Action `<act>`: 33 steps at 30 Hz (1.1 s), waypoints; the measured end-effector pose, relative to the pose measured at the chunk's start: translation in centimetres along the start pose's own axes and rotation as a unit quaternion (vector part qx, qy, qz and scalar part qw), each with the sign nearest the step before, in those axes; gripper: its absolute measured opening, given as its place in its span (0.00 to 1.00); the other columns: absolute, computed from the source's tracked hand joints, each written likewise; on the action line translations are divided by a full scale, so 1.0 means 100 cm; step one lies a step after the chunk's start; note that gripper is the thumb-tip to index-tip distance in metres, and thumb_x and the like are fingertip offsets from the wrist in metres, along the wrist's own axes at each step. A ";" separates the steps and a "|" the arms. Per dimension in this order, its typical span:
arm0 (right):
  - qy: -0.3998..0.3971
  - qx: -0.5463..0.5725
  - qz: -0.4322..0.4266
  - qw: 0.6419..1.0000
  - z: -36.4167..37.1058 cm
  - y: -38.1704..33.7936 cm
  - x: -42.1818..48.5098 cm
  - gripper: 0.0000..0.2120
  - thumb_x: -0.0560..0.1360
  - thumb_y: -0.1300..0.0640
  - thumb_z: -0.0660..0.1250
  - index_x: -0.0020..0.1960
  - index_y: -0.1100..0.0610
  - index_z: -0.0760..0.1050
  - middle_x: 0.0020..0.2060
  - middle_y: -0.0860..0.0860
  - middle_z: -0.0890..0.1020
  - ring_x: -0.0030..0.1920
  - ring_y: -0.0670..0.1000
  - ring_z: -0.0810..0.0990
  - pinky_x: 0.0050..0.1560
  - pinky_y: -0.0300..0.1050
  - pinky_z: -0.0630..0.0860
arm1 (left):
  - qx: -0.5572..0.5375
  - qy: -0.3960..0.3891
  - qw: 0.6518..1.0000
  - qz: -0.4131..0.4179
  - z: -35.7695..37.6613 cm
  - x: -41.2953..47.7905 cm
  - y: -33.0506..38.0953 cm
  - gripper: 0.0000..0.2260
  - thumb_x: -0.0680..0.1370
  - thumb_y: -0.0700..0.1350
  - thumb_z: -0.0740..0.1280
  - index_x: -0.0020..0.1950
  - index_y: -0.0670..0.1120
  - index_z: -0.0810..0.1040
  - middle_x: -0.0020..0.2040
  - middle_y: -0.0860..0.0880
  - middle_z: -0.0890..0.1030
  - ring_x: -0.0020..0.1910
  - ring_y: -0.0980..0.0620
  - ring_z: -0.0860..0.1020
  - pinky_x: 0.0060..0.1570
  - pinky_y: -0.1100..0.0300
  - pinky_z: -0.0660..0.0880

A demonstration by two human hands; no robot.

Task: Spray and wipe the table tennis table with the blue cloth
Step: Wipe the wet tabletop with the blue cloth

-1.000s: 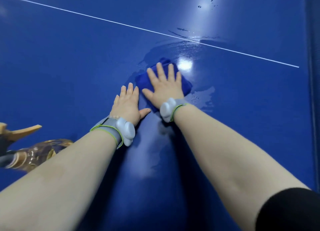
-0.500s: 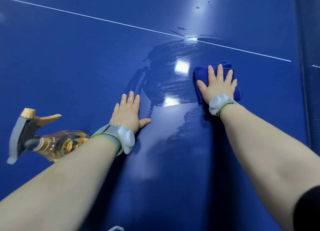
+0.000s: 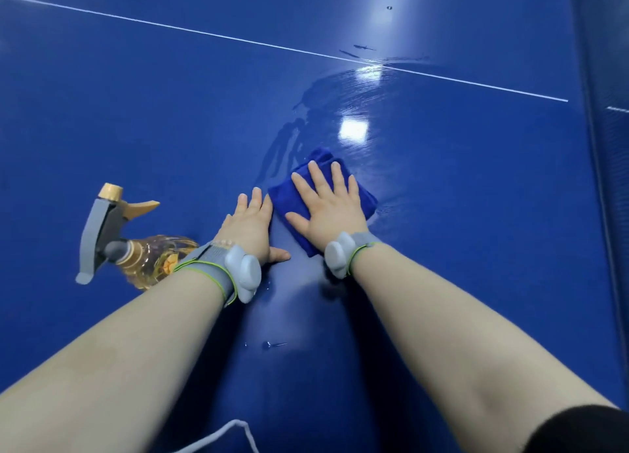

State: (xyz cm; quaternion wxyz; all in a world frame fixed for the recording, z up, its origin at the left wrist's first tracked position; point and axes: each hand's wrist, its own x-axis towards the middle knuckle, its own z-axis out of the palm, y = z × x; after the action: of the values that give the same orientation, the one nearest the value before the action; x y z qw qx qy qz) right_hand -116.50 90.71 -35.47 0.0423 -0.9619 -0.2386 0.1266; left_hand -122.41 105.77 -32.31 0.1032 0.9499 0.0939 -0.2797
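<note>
Blue cloth [image 3: 360, 200] lies folded on the wet table tennis table [image 3: 476, 214], pinned under the flat right hand [image 3: 328, 211]; the left hand [image 3: 250, 228] rests just beside it, fingers straight. Left of that wrist lies a spray bottle [image 3: 136, 248] on its side.

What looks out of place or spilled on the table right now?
The spray bottle appears to lie on its side by the left hand, not upright. Stray droplets sit on the table nearer the person than the blue cloth under the right hand, unwiped.
</note>
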 end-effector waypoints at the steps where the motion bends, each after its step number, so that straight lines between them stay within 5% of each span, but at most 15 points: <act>1: 0.003 -0.001 0.010 1.000 0.000 0.011 -0.002 0.35 0.77 0.33 0.53 0.79 0.43 0.47 0.80 0.48 0.45 0.78 0.61 0.41 0.74 0.63 0.41 | -0.009 -0.003 1.000 0.000 0.001 0.001 -0.001 0.51 0.69 0.59 0.74 0.78 0.46 0.43 0.78 0.47 0.39 0.77 0.44 0.40 0.74 0.42 0.54; 8: 0.035 0.017 0.230 0.973 -0.006 0.118 -0.028 0.34 0.78 0.34 0.51 0.80 0.44 0.47 0.80 0.49 0.46 0.78 0.62 0.44 0.76 0.63 0.44 | -0.020 0.000 1.000 0.002 0.002 0.006 0.000 0.51 0.69 0.57 0.74 0.78 0.45 0.43 0.78 0.48 0.39 0.77 0.44 0.40 0.74 0.42 0.51; 12: 0.040 0.027 0.300 0.953 0.000 0.105 -0.032 0.35 0.79 0.34 0.49 0.80 0.47 0.45 0.80 0.52 0.45 0.78 0.64 0.42 0.75 0.66 0.44 | -0.022 0.008 1.000 0.008 0.007 0.009 -0.003 0.51 0.69 0.58 0.74 0.78 0.45 0.43 0.78 0.48 0.39 0.77 0.43 0.40 0.73 0.40 0.50; 18: 0.038 0.016 0.168 0.985 0.015 0.004 -0.059 0.36 0.78 0.35 0.52 0.80 0.49 0.45 0.80 0.54 0.44 0.77 0.66 0.41 0.74 0.67 0.42 | -0.015 0.025 0.999 0.015 0.012 0.011 -0.005 0.51 0.68 0.58 0.74 0.78 0.45 0.44 0.78 0.47 0.41 0.77 0.43 0.41 0.72 0.39 0.50; 22: 0.001 0.005 0.080 0.997 0.025 -0.044 -0.077 0.36 0.78 0.35 0.52 0.80 0.47 0.43 0.80 0.52 0.42 0.78 0.63 0.38 0.74 0.66 0.39 | 0.005 0.039 0.999 0.020 0.010 0.007 -0.005 0.45 0.71 0.48 0.72 0.78 0.44 0.46 0.78 0.46 0.42 0.77 0.42 0.43 0.72 0.40 0.53; 27: 0.006 0.006 0.093 0.996 0.020 -0.014 -0.084 0.36 0.77 0.32 0.53 0.80 0.44 0.45 0.80 0.48 0.44 0.78 0.62 0.41 0.74 0.64 0.41 | 0.007 0.053 0.998 0.031 0.017 -0.007 -0.005 0.43 0.73 0.57 0.69 0.78 0.45 0.48 0.79 0.46 0.44 0.77 0.42 0.44 0.72 0.43 0.54; 33: 0.020 0.026 0.279 0.960 0.017 0.079 -0.120 0.36 0.77 0.32 0.51 0.80 0.45 0.46 0.80 0.49 0.45 0.78 0.62 0.43 0.75 0.64 0.44 | 0.019 0.026 0.998 0.045 0.026 -0.034 -0.012 0.46 0.71 0.59 0.72 0.78 0.46 0.48 0.79 0.46 0.43 0.77 0.43 0.43 0.73 0.44 0.56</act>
State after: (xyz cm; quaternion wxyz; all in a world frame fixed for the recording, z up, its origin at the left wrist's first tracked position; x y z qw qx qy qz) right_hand -123.62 78.14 -35.59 0.0355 -0.9911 0.0437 0.1205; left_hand -126.85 105.91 -32.69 0.0948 0.9619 0.0478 -0.2518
